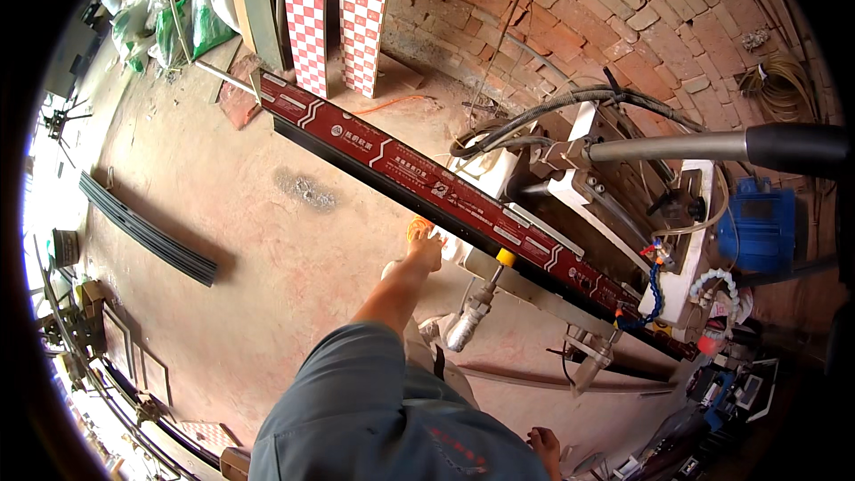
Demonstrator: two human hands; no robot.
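My left hand (426, 251) reaches forward to the near edge of a long bar, its fingers closed at a round orange-yellow piece (419, 229). Whether that piece is fixed to the machine is hard to see. The long profile bar (419, 180), dark red on top with white print and black along its near side, lies slantwise across the machine. Close to my body, at the lower edge, my right hand (544, 447) hangs with curled fingers and no visible object in it. A clamp cylinder with a yellow cap (506, 256) presses toward the bar's near side.
The machine has a white frame (579, 196), a black-gripped lever (793, 150) and a blue motor (757, 224). Dark strips (147, 227) lie on the floor at left. Red-and-white checkered panels (363, 18) stand at the back, beside a brick wall (579, 18). Bags (210, 13) sit far left.
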